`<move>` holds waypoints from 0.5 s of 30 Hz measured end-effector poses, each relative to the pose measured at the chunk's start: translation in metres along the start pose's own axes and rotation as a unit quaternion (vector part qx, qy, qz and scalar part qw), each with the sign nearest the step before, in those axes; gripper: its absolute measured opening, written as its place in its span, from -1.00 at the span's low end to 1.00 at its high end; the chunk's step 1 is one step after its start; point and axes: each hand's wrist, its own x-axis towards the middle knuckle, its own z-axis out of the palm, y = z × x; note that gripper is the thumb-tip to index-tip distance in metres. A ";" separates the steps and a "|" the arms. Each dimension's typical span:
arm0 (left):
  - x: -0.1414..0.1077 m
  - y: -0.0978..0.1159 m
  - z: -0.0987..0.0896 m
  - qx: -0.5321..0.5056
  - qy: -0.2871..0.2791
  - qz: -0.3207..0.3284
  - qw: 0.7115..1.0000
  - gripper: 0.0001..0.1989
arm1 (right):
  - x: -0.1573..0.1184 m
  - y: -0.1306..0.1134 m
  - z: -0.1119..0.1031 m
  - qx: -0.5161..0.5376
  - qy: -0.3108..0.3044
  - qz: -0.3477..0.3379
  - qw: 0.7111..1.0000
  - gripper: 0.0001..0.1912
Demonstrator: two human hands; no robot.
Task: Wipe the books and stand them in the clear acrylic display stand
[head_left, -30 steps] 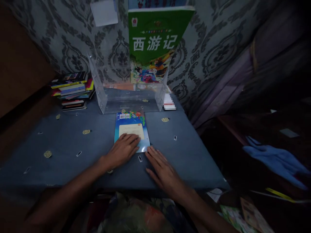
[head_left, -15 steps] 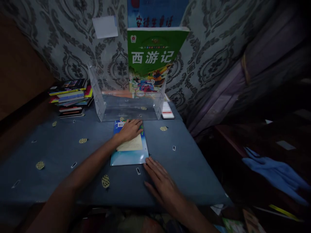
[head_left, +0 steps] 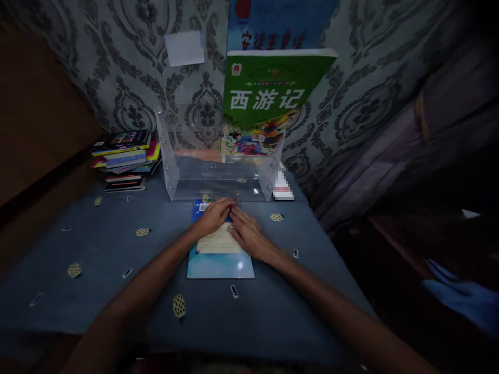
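A thin book (head_left: 220, 267) with a blue back cover, a cream text panel and a barcode lies flat on the table. My left hand (head_left: 213, 217) rests over its upper part, fingers stretched to the right. Beside it my right hand (head_left: 249, 234) lies along the book's right side with fingers extended, its fingertips meeting those of my left hand near the top edge. Both hands look open; where the fingertips meet is partly hidden. Right behind the book stands a clear acrylic rack (head_left: 218, 179). It carries an upright green book (head_left: 268, 98).
A pile of books (head_left: 125, 156) sits at the back left. Above the green book shows a blue book (head_left: 280, 23). A small white object (head_left: 284, 187), partly pixelated, is right of the rack. The blue tablecloth (head_left: 156, 306) ends at the right near a blue cloth (head_left: 460, 296).
My right hand has moved up from the book's lower right corner to beside my left hand. My left hand stays on the book's upper part. The whole view has shifted slightly.
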 end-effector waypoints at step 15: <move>-0.053 -0.001 -0.015 0.162 -0.033 -0.070 0.984 -0.57 | 0.012 0.014 0.004 0.061 0.015 0.002 0.998 -0.39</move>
